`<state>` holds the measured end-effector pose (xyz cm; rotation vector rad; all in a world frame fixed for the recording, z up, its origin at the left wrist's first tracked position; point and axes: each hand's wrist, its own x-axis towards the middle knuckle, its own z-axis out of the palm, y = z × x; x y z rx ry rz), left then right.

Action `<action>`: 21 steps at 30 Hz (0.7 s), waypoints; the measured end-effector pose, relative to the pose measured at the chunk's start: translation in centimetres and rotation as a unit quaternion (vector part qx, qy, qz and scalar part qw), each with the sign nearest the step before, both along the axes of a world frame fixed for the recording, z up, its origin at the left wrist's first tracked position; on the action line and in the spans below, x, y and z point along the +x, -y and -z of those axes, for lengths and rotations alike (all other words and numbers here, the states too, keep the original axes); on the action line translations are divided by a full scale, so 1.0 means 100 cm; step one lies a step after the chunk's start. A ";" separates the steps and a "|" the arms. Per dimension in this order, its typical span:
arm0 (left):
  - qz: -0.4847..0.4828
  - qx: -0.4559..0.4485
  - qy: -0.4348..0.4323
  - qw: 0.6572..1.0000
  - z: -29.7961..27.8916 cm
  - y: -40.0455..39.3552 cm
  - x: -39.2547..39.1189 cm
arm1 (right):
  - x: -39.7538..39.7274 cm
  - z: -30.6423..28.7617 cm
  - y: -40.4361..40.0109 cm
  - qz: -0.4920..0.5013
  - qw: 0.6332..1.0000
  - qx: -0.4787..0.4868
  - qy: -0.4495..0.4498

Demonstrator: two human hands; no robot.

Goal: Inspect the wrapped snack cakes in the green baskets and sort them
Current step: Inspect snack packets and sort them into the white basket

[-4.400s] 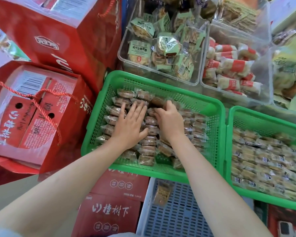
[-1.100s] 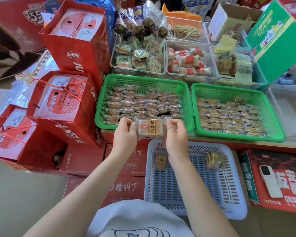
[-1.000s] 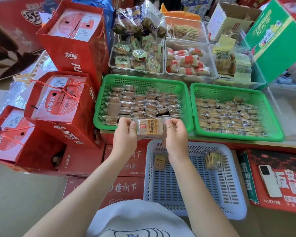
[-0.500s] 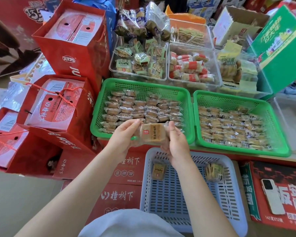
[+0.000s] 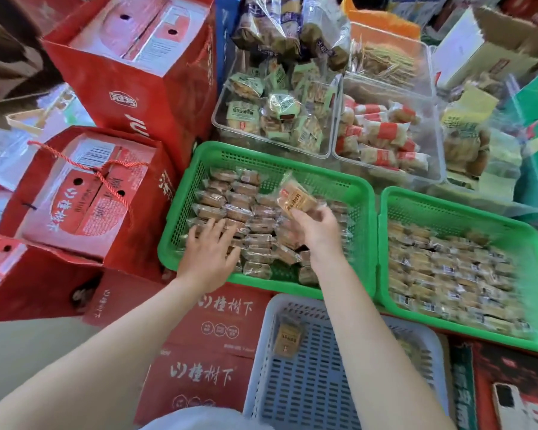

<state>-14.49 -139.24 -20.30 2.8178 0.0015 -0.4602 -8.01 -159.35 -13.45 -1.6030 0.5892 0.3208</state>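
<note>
Right hand (image 5: 319, 231) pinches one wrapped cake (image 5: 295, 198) above the left green basket (image 5: 261, 152); left hand (image 5: 207, 256) rests flat on the rows — lower it gently, label up.

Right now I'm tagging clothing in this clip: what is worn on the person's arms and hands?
Nothing shows on them: both forearms are bare to the frame edge, and the left hand and right hand carry no gloves, rings, watch or bracelet that can be seen.
</note>
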 end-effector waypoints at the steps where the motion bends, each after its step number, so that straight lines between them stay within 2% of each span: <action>1: 0.008 0.013 0.009 1.000 0.003 -0.001 0.000 | 0.014 0.001 -0.005 -0.011 0.999 -0.041 0.021; 3: 0.026 0.018 0.013 0.999 0.006 -0.001 0.000 | 0.040 0.005 -0.013 -0.042 0.986 -0.140 0.076; 5: 0.031 0.019 0.011 0.999 0.009 -0.001 0.000 | 0.061 0.014 -0.017 -0.094 0.958 -0.240 0.126; 9: 0.020 0.021 0.005 1.000 0.013 -0.002 0.000 | 0.078 0.032 -0.019 -0.244 0.859 -0.401 0.205; 11: 0.014 0.020 0.005 1.000 0.013 -0.001 0.000 | 0.079 0.037 -0.021 -0.296 0.805 -0.450 0.249; 13: 0.012 0.021 0.011 1.000 0.014 -0.001 0.000 | 0.082 0.040 -0.025 -0.321 0.767 -0.486 0.268; 21: 0.008 0.025 0.012 1.000 0.015 -0.002 0.000 | 0.089 0.071 -0.039 -0.368 0.704 -0.561 0.234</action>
